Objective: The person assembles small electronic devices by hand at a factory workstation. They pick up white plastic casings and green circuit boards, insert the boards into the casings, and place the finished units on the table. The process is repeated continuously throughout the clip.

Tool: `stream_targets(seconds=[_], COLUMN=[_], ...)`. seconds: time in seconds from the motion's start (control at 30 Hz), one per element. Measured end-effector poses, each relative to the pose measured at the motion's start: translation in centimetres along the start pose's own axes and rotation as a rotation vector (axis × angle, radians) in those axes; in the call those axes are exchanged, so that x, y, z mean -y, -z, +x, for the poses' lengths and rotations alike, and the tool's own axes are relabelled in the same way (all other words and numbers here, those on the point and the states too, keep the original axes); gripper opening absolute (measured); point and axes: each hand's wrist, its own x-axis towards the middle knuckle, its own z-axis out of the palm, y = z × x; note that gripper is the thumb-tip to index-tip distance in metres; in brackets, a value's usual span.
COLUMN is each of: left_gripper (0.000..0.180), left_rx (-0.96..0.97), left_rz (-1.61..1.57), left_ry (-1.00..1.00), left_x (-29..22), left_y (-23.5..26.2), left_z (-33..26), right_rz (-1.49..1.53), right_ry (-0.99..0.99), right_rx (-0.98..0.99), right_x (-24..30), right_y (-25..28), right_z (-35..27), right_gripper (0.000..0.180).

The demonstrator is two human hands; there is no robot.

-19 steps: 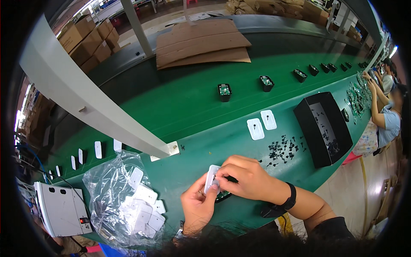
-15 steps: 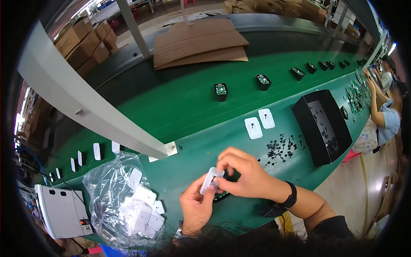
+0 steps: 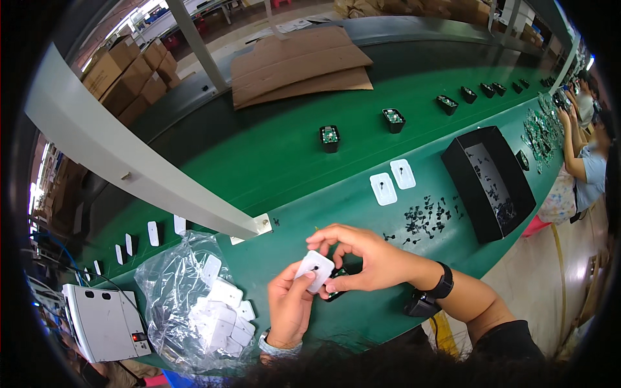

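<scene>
A white plastic cover (image 3: 319, 264), small and rectangular with a black pin-like part at its middle, is gripped between the thumb and fingers of my left hand (image 3: 289, 304). Close against its right side is my right hand (image 3: 369, 258), fingers apart and curved, the thumb by the cover's lower right edge; whether it touches the cover I cannot tell. Partly hidden beneath my hands is a black housing with a green circuit board (image 3: 335, 294). Two more white covers (image 3: 383, 189), each with a black part in it, lie farther right, near scattered small black parts (image 3: 427, 216).
An open black box (image 3: 460, 187) of small black parts stands at right. A clear plastic bag (image 3: 169, 284) with white covers lies at left, beside a white machine (image 3: 107, 323). A metal post (image 3: 149, 168) rises from the bench. Black housings (image 3: 330, 138) line the green belt (image 3: 272, 168); co-workers sit at far right.
My right fingers have come away from the cover's face and spread. The cover has turned, so its face and black part now show. The whole view has shifted slightly.
</scene>
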Motion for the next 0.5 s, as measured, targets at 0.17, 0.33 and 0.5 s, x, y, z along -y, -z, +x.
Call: stream_targets(seconds=[0.17,0.33,0.5], left_gripper=[0.026,0.026,0.027], left_rx=[0.08,-0.011,-0.031], left_rz=[-0.03,0.114,0.223], left_ry=[0.047,0.013,-0.048], left_x=[-0.2,-0.3,-0.1], left_y=[0.4,-0.7,-0.8], left_z=[0.1,-0.2,-0.6], right_rz=[-0.017,-0.206,-0.327], right_ry=[-0.075,0.13,0.281], right_rx=[0.16,0.124,0.059], right_x=[-0.1,0.0,-0.2], right_y=[0.9,0.9,0.4], right_z=[0.1,0.1,0.1], right_gripper=[0.05,0.031,0.023])
